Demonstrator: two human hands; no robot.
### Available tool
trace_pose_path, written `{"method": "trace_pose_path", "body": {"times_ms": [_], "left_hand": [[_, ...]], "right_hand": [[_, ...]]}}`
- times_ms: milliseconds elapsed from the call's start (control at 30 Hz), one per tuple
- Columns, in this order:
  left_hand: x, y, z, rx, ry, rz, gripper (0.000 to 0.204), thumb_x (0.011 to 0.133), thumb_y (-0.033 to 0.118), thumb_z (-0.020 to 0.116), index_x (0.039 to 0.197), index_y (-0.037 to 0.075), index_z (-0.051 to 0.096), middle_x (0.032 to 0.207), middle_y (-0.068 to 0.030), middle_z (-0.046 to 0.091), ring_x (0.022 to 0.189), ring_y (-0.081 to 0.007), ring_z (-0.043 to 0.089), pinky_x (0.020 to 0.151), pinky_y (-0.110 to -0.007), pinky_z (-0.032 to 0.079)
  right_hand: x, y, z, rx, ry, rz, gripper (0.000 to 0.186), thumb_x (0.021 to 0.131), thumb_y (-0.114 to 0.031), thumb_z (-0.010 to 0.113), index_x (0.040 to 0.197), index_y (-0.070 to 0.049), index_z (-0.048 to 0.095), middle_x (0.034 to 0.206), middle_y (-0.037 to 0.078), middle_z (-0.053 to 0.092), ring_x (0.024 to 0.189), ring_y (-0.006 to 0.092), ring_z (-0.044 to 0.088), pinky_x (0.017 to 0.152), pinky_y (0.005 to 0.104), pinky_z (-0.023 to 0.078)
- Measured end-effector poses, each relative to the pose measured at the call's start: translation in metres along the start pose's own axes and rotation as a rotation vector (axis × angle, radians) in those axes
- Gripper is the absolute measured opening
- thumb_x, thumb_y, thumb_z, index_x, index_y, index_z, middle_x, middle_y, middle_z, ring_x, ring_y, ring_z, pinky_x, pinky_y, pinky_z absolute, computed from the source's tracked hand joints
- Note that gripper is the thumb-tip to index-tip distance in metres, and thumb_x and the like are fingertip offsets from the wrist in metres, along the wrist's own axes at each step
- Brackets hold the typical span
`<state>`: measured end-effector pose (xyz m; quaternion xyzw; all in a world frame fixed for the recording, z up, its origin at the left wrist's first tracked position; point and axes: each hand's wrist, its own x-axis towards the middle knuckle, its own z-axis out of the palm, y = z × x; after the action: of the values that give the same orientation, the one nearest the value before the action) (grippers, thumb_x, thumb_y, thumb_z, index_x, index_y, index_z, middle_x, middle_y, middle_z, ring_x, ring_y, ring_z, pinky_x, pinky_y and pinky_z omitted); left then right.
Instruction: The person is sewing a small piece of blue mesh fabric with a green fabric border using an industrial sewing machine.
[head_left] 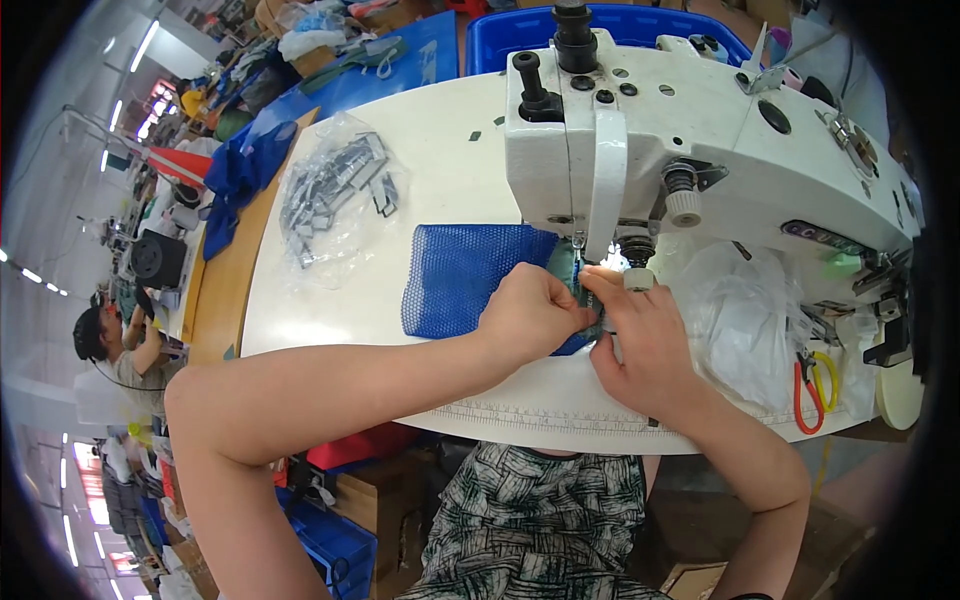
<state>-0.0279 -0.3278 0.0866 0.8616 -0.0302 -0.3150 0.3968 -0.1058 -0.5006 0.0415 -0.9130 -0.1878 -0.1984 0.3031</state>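
Observation:
A piece of blue mesh fabric (460,275) lies on the white table, its right end at the needle of a white sewing machine (725,140). Over that end is a small dark green label (592,298). My left hand (530,312) is closed, thumb and fingertips pinching the label's left side over the mesh. On the other side, my right hand (645,340) rests with thumb and index finger apart, the index fingertip against the label close to the presser foot. My fingers partly hide the label and the mesh beneath.
A clear plastic bag (335,190) of small dark labels lies at the left. Right of my hands are crumpled clear plastic (745,320) and red-and-yellow-handled snips (810,393). A printed ruler (520,414) follows the near edge. Behind the machine stands a blue bin (490,45). Another person (135,340) sits far left.

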Motion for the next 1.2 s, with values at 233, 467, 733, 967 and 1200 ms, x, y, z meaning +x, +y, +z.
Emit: {"method": "trace_pose_path", "body": {"times_ms": [233,467,733,967,1200], "left_hand": [[-0.008,0.0,-0.003,0.015,-0.043,0.065,0.02,0.093,0.022,0.08,0.089,0.003,0.074,0.066,-0.0019,0.067,0.055,-0.01,0.058,0.05,-0.03,0.044],[-0.015,-0.024,-0.027,0.58,0.204,0.872,0.024,0.097,0.018,0.073,0.119,0.01,0.077,0.14,-0.0118,0.062,0.127,-0.0294,0.056,0.102,-0.042,0.039],[0.005,-0.056,-0.021,0.436,0.226,1.004,0.029,0.097,0.02,0.074,0.125,0.014,0.078,0.14,-0.0121,0.061,0.125,-0.0316,0.055,0.102,-0.043,0.038],[0.001,-0.053,-0.016,0.398,0.232,0.99,0.027,0.095,0.019,0.075,0.121,0.015,0.08,0.131,-0.0127,0.062,0.124,-0.03,0.055,0.103,-0.043,0.037],[0.01,-0.056,-0.02,0.416,0.225,0.998,0.026,0.095,0.019,0.075,0.12,0.016,0.081,0.129,-0.0129,0.062,0.123,-0.0309,0.055,0.103,-0.045,0.037]], "right_hand": [[0.002,0.0,-0.002,-0.113,-0.117,-0.011,0.061,0.076,-0.009,0.066,0.137,-0.004,0.065,0.123,0.009,0.065,0.117,0.0345,0.054,0.096,0.0485,0.044],[-0.006,0.001,-0.015,-0.083,-0.239,-0.061,0.053,0.077,-0.009,0.068,0.13,-0.013,0.073,0.131,0.006,0.064,0.114,0.0354,0.054,0.096,0.0471,0.045],[-0.007,0.002,-0.012,-0.125,-0.173,-0.127,0.045,0.076,-0.011,0.073,0.12,-0.013,0.077,0.127,0.002,0.066,0.105,0.0315,0.057,0.09,0.0446,0.045],[-0.008,0.003,-0.014,-0.11,-0.141,-0.102,0.04,0.073,-0.01,0.074,0.113,-0.011,0.078,0.122,0.001,0.069,0.099,0.03,0.058,0.087,0.0439,0.045],[-0.005,0.003,-0.013,-0.126,-0.125,-0.12,0.038,0.072,-0.009,0.073,0.11,-0.009,0.078,0.119,0.0,0.071,0.099,0.0307,0.057,0.088,0.0449,0.045]]}}
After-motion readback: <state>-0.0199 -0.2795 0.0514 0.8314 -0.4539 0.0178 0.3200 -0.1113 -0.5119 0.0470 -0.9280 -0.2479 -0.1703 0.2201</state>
